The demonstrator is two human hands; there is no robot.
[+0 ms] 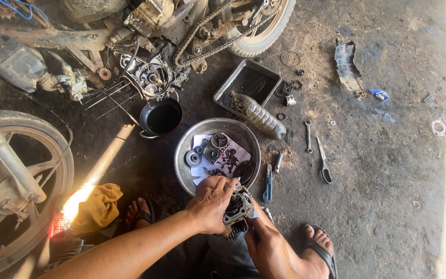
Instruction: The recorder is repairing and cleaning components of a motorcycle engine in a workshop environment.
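A stripped motorcycle (145, 31) lies across the dirt floor (388, 170), its front wheel (11, 186) at the left. Nearer, a metal basin (184, 170) holds gears and bolts on paper, beside a black pot (162, 118) and a tray (247, 82). Over the knee, the left hand (210, 204) clamps a finned engine part (238, 207) from above; the right hand (270, 248) pinches something at its lower edge — hidden, perhaps a tool. Best kept braced on the knee — small pieces would drop in the dirt.

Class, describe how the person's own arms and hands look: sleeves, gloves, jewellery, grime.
Both forearms are bare, with no sleeves in view. The left hand and right hand wear no gloves; no watch or ring shows. Both hands look grimy.
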